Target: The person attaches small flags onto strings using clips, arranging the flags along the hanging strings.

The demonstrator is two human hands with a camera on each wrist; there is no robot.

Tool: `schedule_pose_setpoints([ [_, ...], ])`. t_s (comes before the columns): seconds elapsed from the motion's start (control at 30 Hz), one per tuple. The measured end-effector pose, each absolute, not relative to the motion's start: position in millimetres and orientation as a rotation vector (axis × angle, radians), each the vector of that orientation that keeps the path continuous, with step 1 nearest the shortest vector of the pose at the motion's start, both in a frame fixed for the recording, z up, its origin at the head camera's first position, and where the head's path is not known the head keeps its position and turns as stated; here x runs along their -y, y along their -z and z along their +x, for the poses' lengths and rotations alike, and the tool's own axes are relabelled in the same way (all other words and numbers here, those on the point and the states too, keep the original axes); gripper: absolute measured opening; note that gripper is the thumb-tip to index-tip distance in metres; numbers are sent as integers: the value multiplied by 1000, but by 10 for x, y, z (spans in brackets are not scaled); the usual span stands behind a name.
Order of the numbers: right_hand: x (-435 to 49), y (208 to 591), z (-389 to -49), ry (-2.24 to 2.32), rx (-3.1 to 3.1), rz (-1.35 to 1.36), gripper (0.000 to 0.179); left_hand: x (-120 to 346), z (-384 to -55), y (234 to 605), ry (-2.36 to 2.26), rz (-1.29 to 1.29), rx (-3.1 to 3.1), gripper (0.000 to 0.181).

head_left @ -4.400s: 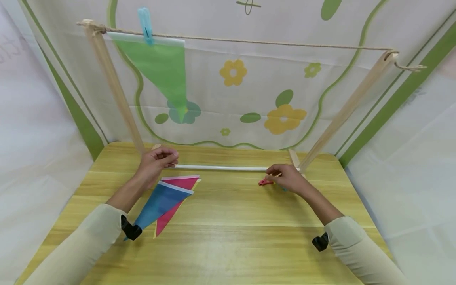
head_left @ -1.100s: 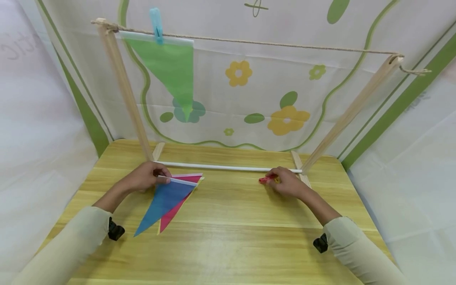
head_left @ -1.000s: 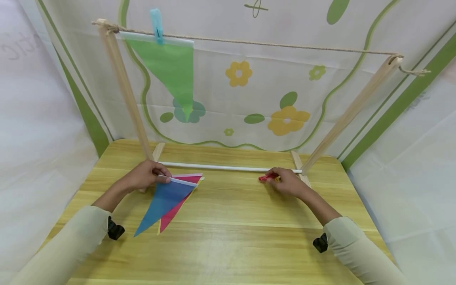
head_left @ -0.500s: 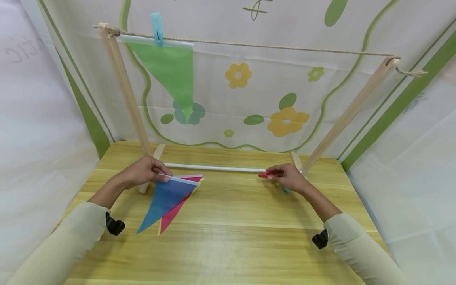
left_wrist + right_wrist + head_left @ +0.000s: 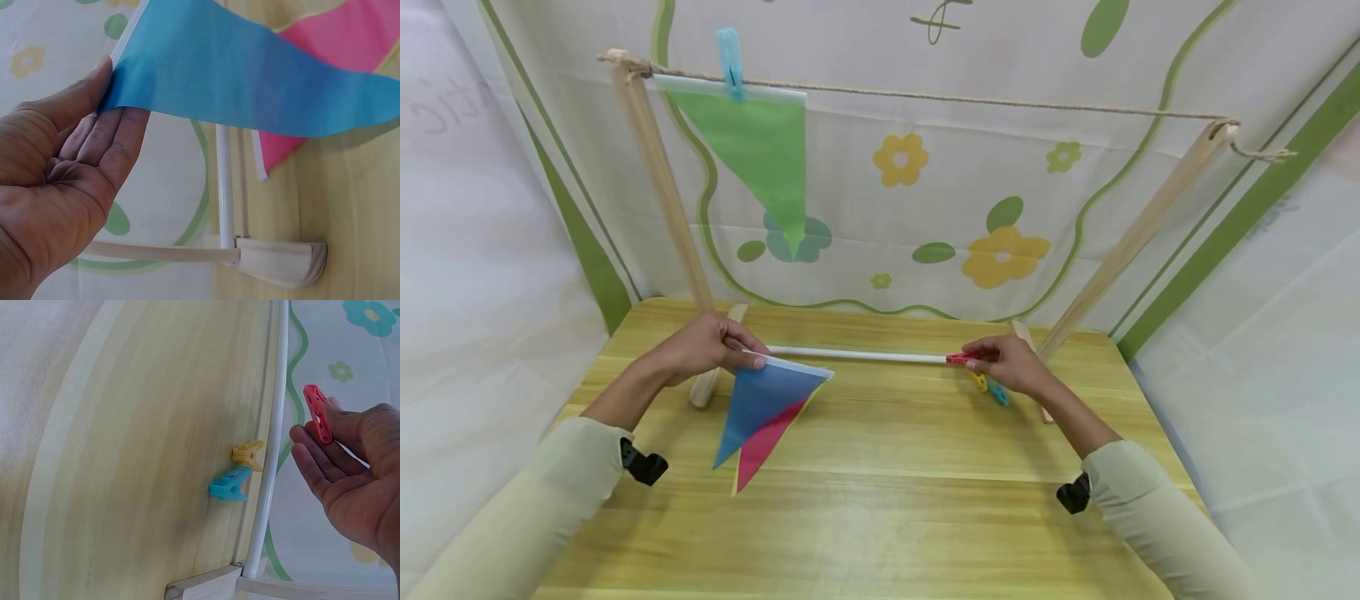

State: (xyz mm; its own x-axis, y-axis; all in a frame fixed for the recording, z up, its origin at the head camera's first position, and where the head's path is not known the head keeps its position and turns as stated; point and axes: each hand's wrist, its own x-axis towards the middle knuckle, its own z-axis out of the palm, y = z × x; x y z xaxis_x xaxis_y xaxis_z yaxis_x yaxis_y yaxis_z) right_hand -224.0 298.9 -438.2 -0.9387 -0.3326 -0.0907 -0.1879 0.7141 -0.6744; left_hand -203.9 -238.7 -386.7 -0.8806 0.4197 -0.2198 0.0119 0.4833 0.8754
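My left hand [image 5: 703, 346] pinches the white top edge of a blue triangular pennant [image 5: 767, 398] between thumb and fingers. In the left wrist view the pennant [image 5: 244, 81] is raised off the table. Beneath it lies a pink pennant [image 5: 767, 446] with a yellow edge showing under it. My right hand [image 5: 1011, 362] holds a red clothespin [image 5: 317, 414] between thumb and fingertips, above the table. Below that hand, a yellow clothespin [image 5: 249, 454] and a blue clothespin [image 5: 230, 485] lie on the table. A light-blue clothespin [image 5: 730, 62] fixes a green pennant [image 5: 760, 150] to the twine.
Twine [image 5: 925, 96] runs between a left wooden post [image 5: 658, 179] and a right wooden post [image 5: 1142, 229]. A white rod [image 5: 857, 355] joins the posts low down, behind the hands. A flowered cloth [image 5: 842, 192] hangs behind the wooden table [image 5: 880, 517].
My left hand has gripped the blue pennant and lifted it off the pile. My right hand has picked up the red clothespin and raised it, leaving the yellow and blue ones.
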Motion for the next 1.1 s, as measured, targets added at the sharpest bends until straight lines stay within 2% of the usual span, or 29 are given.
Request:
schedule_pose_setpoints([
  [0.23, -2974, 4334, -2259, 1016, -2723, -422, 37, 2328, -2051, 3805, -1426, 325, -2335, 34],
  [0.6, -2959, 4201, -2333, 1056, -2733, -481, 43, 2180, -2059, 3692, -1452, 343, -2401, 27],
  [1.1, -2900, 3979, -2373, 1001, -2776, -485, 39, 1991, -2016, 3470, -1511, 357, -2381, 29],
])
